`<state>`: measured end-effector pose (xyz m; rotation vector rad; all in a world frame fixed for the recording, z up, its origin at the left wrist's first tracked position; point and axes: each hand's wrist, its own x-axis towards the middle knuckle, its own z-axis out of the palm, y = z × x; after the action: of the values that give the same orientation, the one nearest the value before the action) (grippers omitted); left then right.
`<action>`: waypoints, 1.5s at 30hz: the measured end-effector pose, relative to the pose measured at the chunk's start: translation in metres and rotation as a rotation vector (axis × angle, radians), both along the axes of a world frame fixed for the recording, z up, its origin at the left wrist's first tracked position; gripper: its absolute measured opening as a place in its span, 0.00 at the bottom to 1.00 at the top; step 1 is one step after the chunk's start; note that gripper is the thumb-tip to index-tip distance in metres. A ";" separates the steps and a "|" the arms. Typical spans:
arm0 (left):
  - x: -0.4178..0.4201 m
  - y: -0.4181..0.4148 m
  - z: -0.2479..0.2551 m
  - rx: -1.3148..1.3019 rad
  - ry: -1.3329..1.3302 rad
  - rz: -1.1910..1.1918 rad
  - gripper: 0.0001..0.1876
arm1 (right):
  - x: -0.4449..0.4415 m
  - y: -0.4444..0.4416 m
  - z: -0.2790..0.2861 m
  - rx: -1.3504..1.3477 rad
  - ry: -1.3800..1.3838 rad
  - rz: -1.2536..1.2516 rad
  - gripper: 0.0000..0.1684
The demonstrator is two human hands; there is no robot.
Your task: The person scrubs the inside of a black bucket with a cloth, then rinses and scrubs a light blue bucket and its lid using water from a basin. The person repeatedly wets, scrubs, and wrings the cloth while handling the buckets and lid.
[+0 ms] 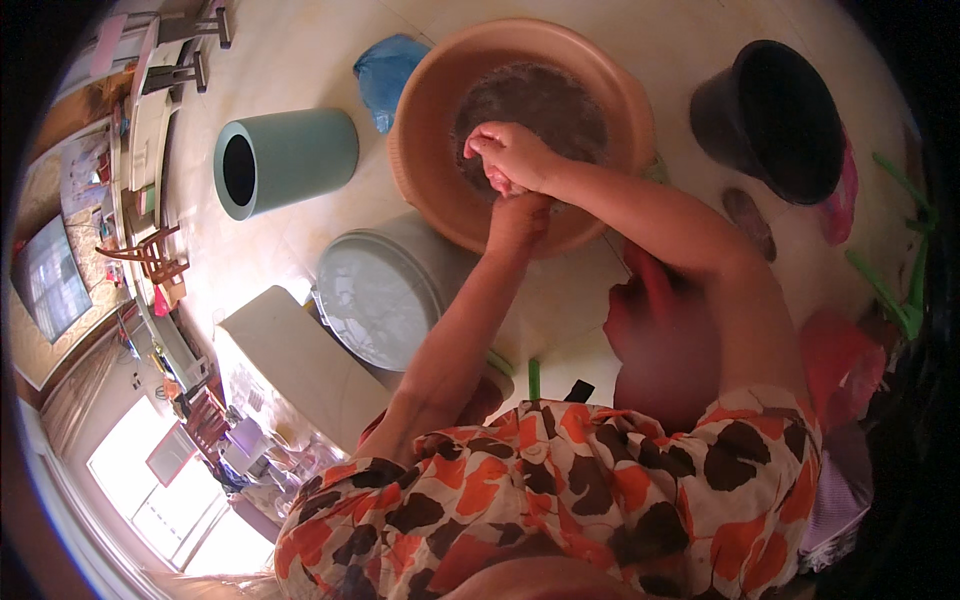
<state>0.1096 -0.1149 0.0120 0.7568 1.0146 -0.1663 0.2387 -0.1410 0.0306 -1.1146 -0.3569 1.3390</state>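
A wide orange-tan plastic basin [426, 142] stands on the floor, with dark, cloudy water [536, 101] in its bottom. Over the water my right hand [514, 154] is bent, its fingers curled downward. My left hand [519, 214] is just below it, over the basin's near side, and the two hands meet. Something pink and wet shows between them; whether it is fingers or a held item I cannot tell. The curled fingers and the overlap hide both palms.
A blue plastic bag [390, 71] and a pale green cylindrical bin [300, 161] on its side are left of the basin. Nearer stands a lidded grey-white bucket [379, 300]. At the right are a black bucket [787, 124], a pink bag [840, 195] and green strips [911, 300].
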 end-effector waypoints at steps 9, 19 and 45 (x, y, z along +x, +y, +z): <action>0.027 -0.007 -0.089 0.745 0.062 0.075 0.21 | 0.002 0.006 -0.051 -0.329 -0.221 -0.354 0.13; 0.052 0.018 -0.001 0.844 0.145 -0.161 0.28 | 0.063 -0.015 -0.081 -0.200 -0.450 -0.108 0.25; 0.050 0.084 0.012 0.682 -0.351 0.251 0.14 | 0.066 -0.021 -0.085 -0.114 -1.215 -0.418 0.19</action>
<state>0.1591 -0.0311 0.0238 1.2123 0.8142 0.5408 0.3042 -0.1620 -0.0548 -1.8929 -0.8580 0.1865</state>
